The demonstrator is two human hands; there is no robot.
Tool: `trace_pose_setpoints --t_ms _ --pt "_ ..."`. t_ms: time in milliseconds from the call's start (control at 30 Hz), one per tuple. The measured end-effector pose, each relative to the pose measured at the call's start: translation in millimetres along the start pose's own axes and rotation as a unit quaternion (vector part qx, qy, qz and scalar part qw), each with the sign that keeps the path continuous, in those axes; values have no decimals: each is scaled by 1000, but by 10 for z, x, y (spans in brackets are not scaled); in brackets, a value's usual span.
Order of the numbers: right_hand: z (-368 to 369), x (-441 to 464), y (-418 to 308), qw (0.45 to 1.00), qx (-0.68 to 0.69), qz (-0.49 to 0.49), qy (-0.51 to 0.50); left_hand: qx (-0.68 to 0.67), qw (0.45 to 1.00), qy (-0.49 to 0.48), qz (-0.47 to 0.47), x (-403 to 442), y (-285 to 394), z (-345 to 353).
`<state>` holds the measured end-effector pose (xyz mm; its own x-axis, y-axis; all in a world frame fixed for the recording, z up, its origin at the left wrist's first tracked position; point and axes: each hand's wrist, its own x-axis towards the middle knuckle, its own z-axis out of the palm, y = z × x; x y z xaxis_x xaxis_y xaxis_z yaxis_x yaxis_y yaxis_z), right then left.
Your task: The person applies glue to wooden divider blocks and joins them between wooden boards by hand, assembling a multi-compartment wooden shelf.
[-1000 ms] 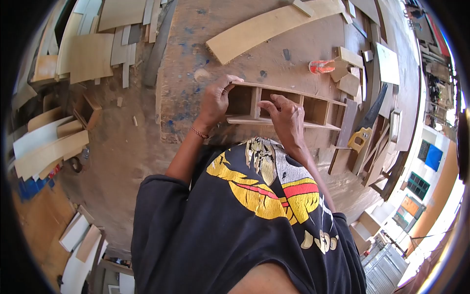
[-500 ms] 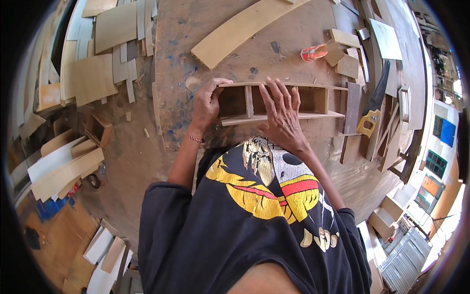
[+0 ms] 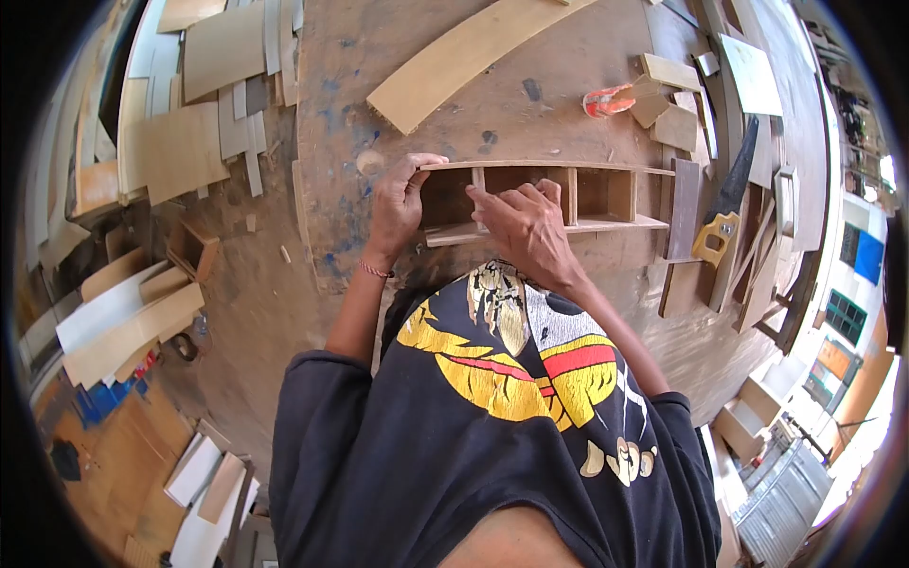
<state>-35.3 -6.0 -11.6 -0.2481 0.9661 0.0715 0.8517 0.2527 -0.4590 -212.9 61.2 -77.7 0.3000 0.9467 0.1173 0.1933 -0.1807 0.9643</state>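
A narrow wooden box frame (image 3: 540, 165) lies lengthwise before me, with thin dividers between its long sides. My left hand (image 3: 398, 204) is closed around its left end, fingers on the far side board. My right hand (image 3: 523, 225) is over the middle compartment, fingers curled and one digit at the top edge of the left divider (image 3: 479, 177); the undersides of these fingers are hidden. Another divider (image 3: 572, 194) shows just right of this hand. The frame's lower board (image 3: 625, 224) faces me.
A handsaw (image 3: 724, 204) with a yellow handle lies at right, beside a dark board (image 3: 682, 208). Wood offcuts (image 3: 674, 126) and a red-and-white item (image 3: 606, 101) sit beyond. A long curved plank (image 3: 473, 62) lies across the worktable (image 3: 331, 142). Stacked panels (image 3: 175, 151) are at left.
My right hand has gone from spread fingers across the frame to curled fingers, shifting slightly left and toward me to the left divider. The right divider is now uncovered. My left hand keeps its hold.
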Motion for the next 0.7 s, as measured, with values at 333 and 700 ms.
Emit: trace_pose_setpoints --t_ms 333,700 --pt "-6 83 -65 998 42 33 21 -8 1000 17 12 -7 10 -30" --pt "-18 121 -138 991 10 124 -45 -21 999 13 27 -6 -26 -34"
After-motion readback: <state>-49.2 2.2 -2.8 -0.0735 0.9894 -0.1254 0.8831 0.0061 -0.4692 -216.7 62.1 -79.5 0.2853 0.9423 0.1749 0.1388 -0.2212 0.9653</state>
